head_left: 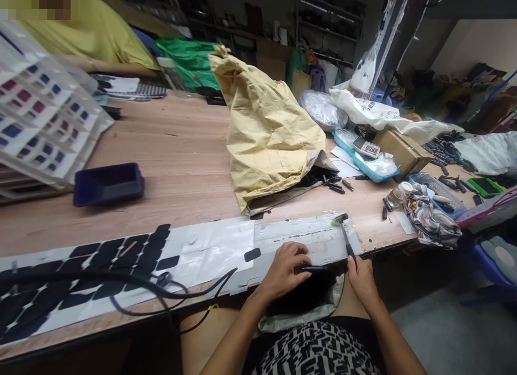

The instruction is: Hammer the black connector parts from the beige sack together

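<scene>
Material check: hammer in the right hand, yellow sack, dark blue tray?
Hammer: shaft likely metal, slim and grey; dark grip could be rubber or plastic. Yellow sack: probably woven plastic or heavy cloth, mostly matte, from its creases and gathered top. Dark blue tray: likely moulded plastic, smooth, from rounded corners and even colour.

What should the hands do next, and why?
Perhaps the left hand should set the black piece on the grey panel: it seems to hold that piece, while the right hand grips a hammer whose head is over the panel.
</scene>
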Tool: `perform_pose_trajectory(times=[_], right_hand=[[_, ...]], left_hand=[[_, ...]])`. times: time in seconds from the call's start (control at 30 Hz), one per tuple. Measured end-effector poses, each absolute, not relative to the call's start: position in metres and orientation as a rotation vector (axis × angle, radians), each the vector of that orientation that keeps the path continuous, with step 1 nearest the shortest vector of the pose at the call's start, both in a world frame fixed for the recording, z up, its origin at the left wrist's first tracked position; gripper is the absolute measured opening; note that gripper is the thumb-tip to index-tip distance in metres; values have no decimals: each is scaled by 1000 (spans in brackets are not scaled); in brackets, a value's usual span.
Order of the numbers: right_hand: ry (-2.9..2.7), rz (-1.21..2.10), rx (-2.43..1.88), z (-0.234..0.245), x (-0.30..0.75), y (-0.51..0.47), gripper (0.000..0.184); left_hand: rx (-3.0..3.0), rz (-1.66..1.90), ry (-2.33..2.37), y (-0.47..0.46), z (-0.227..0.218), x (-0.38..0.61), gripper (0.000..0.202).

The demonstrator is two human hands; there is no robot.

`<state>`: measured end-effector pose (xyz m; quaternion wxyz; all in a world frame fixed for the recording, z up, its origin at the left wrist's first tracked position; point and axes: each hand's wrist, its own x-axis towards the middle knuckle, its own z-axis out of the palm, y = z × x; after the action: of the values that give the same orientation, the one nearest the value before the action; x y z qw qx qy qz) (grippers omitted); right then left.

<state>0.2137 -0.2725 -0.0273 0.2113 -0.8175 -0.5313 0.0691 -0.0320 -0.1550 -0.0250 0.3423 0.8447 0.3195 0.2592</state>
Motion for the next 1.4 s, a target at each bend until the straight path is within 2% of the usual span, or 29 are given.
perform_pose_trajectory(times=[0.13,0.2,0.47,0.6,0.77,1.13,1.4], right_hand=[[-1461,195,-2252,-29,212,-273,47],[-1450,197,-2230,-28,211,-273,47],[-1387,260,-2129,-33,207,-274,45],[-1350,322,-2110,-40,206,-275,44],[-1317,337,-2064,-39,205,-275,46],[-1337,336,-2139,-35,203,-274,51],[-1364,328,-2138,-30,204,-274,47]], left_hand=[[2232,640,836,-162,-22,-33,23],[2193,673,851,-149,-16,-24,21],[2171,876,1047,-38,9,83,25],[2355,756,1172,6,10,139,34],[2542,562,1139,26,1,172,22],[2478,545,1145,15,-8,147,11],[2179,601,1333,-50,-8,60,14]])
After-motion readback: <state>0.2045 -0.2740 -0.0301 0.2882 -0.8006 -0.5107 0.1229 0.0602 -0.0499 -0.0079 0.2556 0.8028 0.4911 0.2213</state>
